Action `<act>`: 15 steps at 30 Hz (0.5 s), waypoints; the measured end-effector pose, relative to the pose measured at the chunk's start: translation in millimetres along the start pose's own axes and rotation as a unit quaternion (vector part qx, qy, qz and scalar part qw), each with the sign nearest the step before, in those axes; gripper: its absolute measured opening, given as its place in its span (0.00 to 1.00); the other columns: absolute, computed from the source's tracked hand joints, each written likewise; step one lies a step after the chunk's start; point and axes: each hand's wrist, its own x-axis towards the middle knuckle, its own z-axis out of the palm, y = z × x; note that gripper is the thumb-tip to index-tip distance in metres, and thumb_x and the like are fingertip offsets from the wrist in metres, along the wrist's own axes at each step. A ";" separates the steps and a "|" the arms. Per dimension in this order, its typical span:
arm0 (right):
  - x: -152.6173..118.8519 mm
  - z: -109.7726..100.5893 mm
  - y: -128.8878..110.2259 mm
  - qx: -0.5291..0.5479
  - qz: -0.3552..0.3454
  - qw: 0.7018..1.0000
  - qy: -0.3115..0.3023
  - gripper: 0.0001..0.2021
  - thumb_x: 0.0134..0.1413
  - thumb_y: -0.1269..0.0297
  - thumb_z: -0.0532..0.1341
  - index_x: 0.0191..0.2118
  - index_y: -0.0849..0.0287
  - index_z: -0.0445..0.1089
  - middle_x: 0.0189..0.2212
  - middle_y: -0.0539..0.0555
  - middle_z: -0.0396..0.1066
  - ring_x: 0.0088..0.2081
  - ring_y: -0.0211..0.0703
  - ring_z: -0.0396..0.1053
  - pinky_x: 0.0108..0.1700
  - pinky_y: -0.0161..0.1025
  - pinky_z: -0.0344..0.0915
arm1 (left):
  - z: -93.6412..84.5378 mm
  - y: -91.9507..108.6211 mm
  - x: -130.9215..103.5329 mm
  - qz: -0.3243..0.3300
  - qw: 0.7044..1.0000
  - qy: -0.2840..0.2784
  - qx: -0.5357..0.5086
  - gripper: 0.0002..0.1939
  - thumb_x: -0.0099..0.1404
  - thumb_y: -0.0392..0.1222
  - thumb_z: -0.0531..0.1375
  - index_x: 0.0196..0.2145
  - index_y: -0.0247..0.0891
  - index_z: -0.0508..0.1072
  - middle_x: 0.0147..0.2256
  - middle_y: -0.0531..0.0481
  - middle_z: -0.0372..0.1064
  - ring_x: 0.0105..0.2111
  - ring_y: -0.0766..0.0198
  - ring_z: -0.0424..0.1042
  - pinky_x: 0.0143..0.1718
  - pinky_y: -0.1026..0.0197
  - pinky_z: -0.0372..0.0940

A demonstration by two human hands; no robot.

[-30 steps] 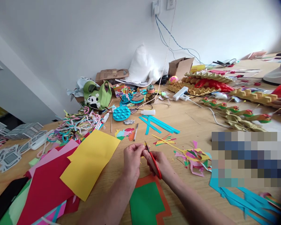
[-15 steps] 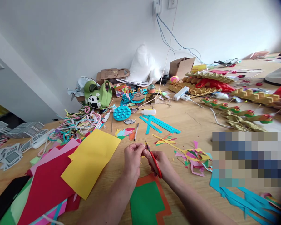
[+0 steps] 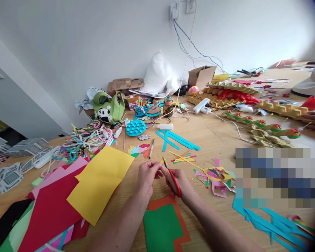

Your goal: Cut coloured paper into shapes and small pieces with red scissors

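One pair of red-handled scissors [image 3: 176, 185] sits in the right hand's [image 3: 185, 184] closed grip; beside it, the left hand's [image 3: 146, 176] grip is pinched shut, contents unclear, fingertips best clear of the blades. Green paper [image 3: 162, 227] lies nearer the body.

Scissors [image 3: 175, 180]: red handles, slim dark blades. Slanted, tips pointing away and a little left, handles nearer the green paper sheet [image 3: 162, 227]. Held up just beyond that sheet's far edge; blades look nearly together, exact gap too fine to tell. Yellow paper scrap [image 3: 164, 162]: tiny, by the blade tips, farther from the green sheet than the handles. Outline partly hidden, shape unclear.
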 end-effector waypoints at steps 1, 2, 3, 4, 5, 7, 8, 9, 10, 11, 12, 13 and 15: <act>0.0 0.2 -0.2 0.004 0.006 1.000 -0.002 0.28 0.46 0.37 0.58 0.16 0.57 0.55 0.07 0.44 0.53 0.09 0.31 0.52 0.11 0.30 0.46 | -0.7 0.9 0.4 -0.003 1.000 -0.001 0.005 0.08 0.45 0.41 0.64 0.21 0.33 0.73 0.20 0.50 0.69 0.18 0.71 0.64 0.22 0.67 0.55; 0.1 0.5 -0.1 0.006 0.012 1.000 -0.005 0.28 0.47 0.37 0.57 0.16 0.57 0.55 0.07 0.44 0.54 0.08 0.31 0.52 0.11 0.30 0.46 | -1.7 1.7 1.0 -0.006 1.000 -0.001 0.010 0.08 0.45 0.41 0.64 0.21 0.33 0.72 0.20 0.51 0.69 0.18 0.72 0.63 0.21 0.67 0.54; 0.2 0.8 0.3 0.007 0.018 1.000 -0.007 0.28 0.47 0.37 0.57 0.15 0.58 0.55 0.07 0.44 0.54 0.08 0.31 0.52 0.11 0.30 0.45 | -2.9 2.5 1.9 -0.011 1.000 -0.002 0.016 0.07 0.44 0.41 0.64 0.21 0.34 0.73 0.20 0.51 0.69 0.17 0.72 0.63 0.21 0.68 0.54; 0.4 1.3 1.0 0.007 0.022 1.000 -0.008 0.29 0.48 0.36 0.56 0.15 0.58 0.55 0.06 0.44 0.54 0.08 0.31 0.52 0.11 0.30 0.45 | -4.4 3.2 3.2 -0.016 1.000 -0.005 0.023 0.07 0.44 0.41 0.64 0.22 0.34 0.73 0.20 0.51 0.69 0.17 0.72 0.64 0.21 0.67 0.54; 0.6 1.7 1.8 0.008 0.024 1.000 -0.009 0.29 0.48 0.36 0.56 0.15 0.58 0.55 0.06 0.45 0.54 0.08 0.30 0.52 0.12 0.30 0.45 | -6.3 3.7 4.8 -0.022 0.999 -0.010 0.033 0.08 0.45 0.41 0.64 0.23 0.34 0.73 0.20 0.51 0.70 0.17 0.72 0.64 0.21 0.67 0.54; 0.5 2.6 3.3 0.014 0.027 0.999 -0.014 0.30 0.49 0.36 0.55 0.14 0.58 0.56 0.06 0.45 0.54 0.08 0.30 0.51 0.12 0.30 0.44 | -10.9 4.7 8.6 -0.028 0.998 -0.025 0.055 0.09 0.45 0.42 0.64 0.24 0.34 0.73 0.21 0.50 0.71 0.17 0.71 0.64 0.21 0.67 0.55; 0.3 2.9 3.8 0.020 0.027 0.999 -0.019 0.30 0.49 0.36 0.54 0.14 0.59 0.56 0.06 0.45 0.54 0.08 0.29 0.51 0.12 0.29 0.43 | -13.5 5.4 10.5 -0.030 0.997 -0.037 0.066 0.10 0.46 0.43 0.65 0.24 0.34 0.73 0.22 0.49 0.72 0.17 0.71 0.64 0.21 0.67 0.55; -0.2 3.2 4.0 0.026 0.027 0.999 -0.024 0.30 0.49 0.36 0.54 0.14 0.59 0.56 0.05 0.45 0.53 0.08 0.29 0.50 0.12 0.29 0.43 | -16.0 6.2 12.3 -0.030 0.995 -0.049 0.075 0.11 0.46 0.44 0.65 0.25 0.34 0.73 0.22 0.48 0.72 0.17 0.71 0.64 0.21 0.67 0.55; -0.8 3.3 4.0 0.032 0.027 0.999 -0.028 0.31 0.50 0.36 0.54 0.14 0.59 0.55 0.05 0.45 0.53 0.07 0.28 0.49 0.13 0.29 0.43 | -18.5 7.3 13.9 -0.032 0.994 -0.061 0.087 0.11 0.46 0.45 0.65 0.24 0.34 0.73 0.21 0.49 0.71 0.16 0.72 0.63 0.21 0.67 0.55; -1.6 3.5 3.8 0.037 0.027 0.998 -0.033 0.31 0.50 0.36 0.53 0.13 0.58 0.55 0.05 0.45 0.52 0.08 0.28 0.48 0.13 0.29 0.43 | -20.9 8.7 15.2 -0.031 0.993 -0.068 0.095 0.12 0.45 0.45 0.66 0.24 0.33 0.73 0.20 0.50 0.70 0.16 0.72 0.62 0.20 0.67 0.54; -2.3 3.6 3.5 0.041 0.028 0.998 -0.038 0.31 0.51 0.36 0.53 0.13 0.58 0.54 0.05 0.45 0.52 0.08 0.28 0.48 0.13 0.29 0.43 | -23.1 10.3 16.3 -0.031 0.992 -0.070 0.102 0.12 0.45 0.46 0.66 0.23 0.33 0.73 0.19 0.51 0.69 0.15 0.73 0.61 0.20 0.67 0.53; -2.9 3.7 3.3 0.046 0.030 0.997 -0.045 0.31 0.51 0.36 0.53 0.13 0.58 0.54 0.05 0.44 0.52 0.08 0.28 0.47 0.13 0.29 0.43 | -25.2 11.9 17.2 -0.030 0.991 -0.069 0.108 0.13 0.44 0.46 0.67 0.23 0.33 0.73 0.17 0.52 0.67 0.15 0.73 0.60 0.19 0.67 0.53; -3.9 3.8 3.1 0.051 0.039 0.996 -0.062 0.31 0.51 0.35 0.53 0.13 0.58 0.55 0.05 0.45 0.52 0.08 0.28 0.47 0.13 0.29 0.43 | -29.1 14.8 18.9 -0.026 0.991 -0.061 0.114 0.13 0.43 0.46 0.67 0.23 0.33 0.73 0.16 0.54 0.64 0.15 0.74 0.58 0.19 0.68 0.51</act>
